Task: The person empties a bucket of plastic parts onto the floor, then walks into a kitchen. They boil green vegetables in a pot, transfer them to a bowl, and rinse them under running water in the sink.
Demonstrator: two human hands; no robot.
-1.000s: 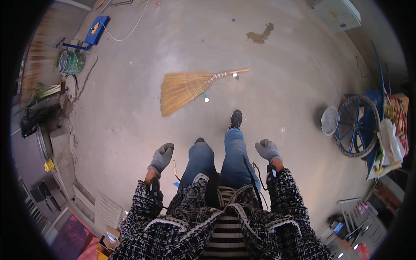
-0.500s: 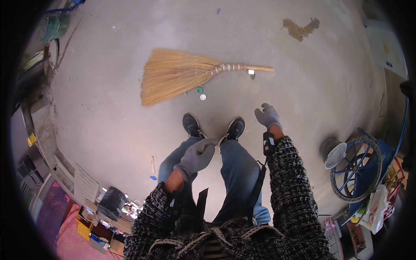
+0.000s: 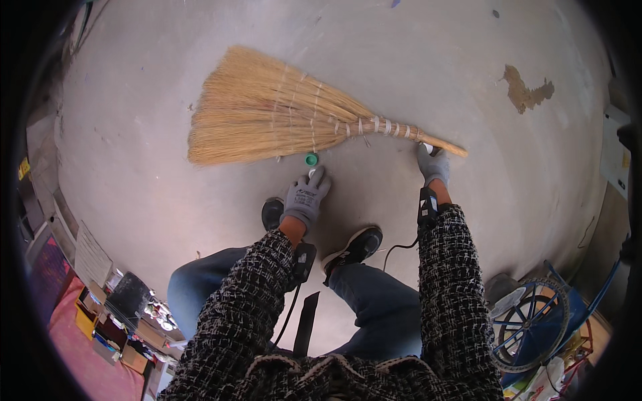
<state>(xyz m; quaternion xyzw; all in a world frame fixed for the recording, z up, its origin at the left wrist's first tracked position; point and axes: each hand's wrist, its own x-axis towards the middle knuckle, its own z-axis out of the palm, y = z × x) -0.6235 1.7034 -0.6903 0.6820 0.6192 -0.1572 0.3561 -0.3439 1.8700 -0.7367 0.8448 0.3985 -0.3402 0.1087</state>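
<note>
Grey-gloved left hand (image 3: 306, 200) is holding its fingers parted at a white disc (image 3: 311, 172)—green cap (image 3: 311, 159) lying just beyond. Right hand (image 3: 433, 166) is adjoining a white object (image 3: 429, 147), grip indeterminable—straw broom (image 3: 281, 113) lying beyond both hands.

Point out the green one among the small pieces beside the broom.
The round green piece, just beyond the left hand. The left white piece, at that hand, and the right white piece, at the right hand, are partly hidden.
</note>
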